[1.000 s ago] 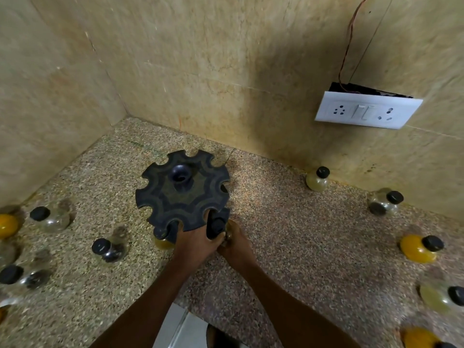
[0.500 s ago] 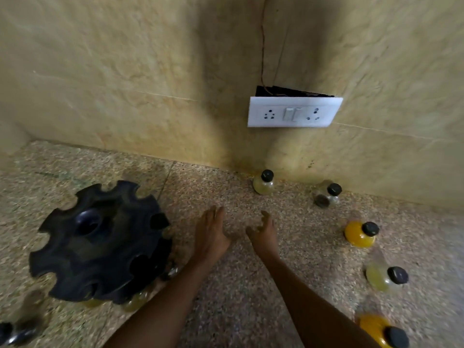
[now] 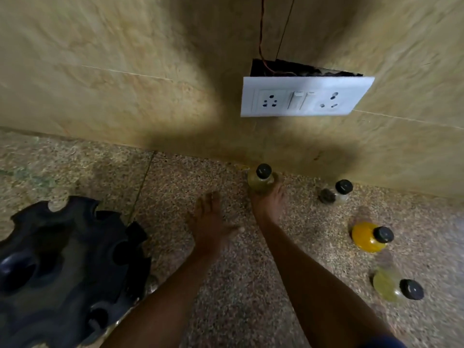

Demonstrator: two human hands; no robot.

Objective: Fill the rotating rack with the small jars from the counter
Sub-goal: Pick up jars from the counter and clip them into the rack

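The black rotating rack (image 3: 62,259) fills the lower left of the speckled counter, with glass of hung jars glinting under its right rim. A pale yellow jar (image 3: 261,182) with a black cap stands against the wall. My right hand (image 3: 267,207) has reached it, thumb on its left side and fingers on its right, curled round its lower part. My left hand (image 3: 208,222) hovers flat and empty over the counter between rack and jar. To the right stand a clear jar with dark contents (image 3: 336,194), an orange jar (image 3: 369,238) and a yellow-green jar (image 3: 394,287).
A white socket and switch plate (image 3: 306,96) hangs loose on the tiled wall above the jar, with thin wires running up from the hole behind it. The wall meets the counter (image 3: 226,285) just behind the jars.
Both hands left the rack and moved right. My right hand went forward to the pale yellow jar by the wall and closed round it. The view swung right, pushing the rack to the left edge.
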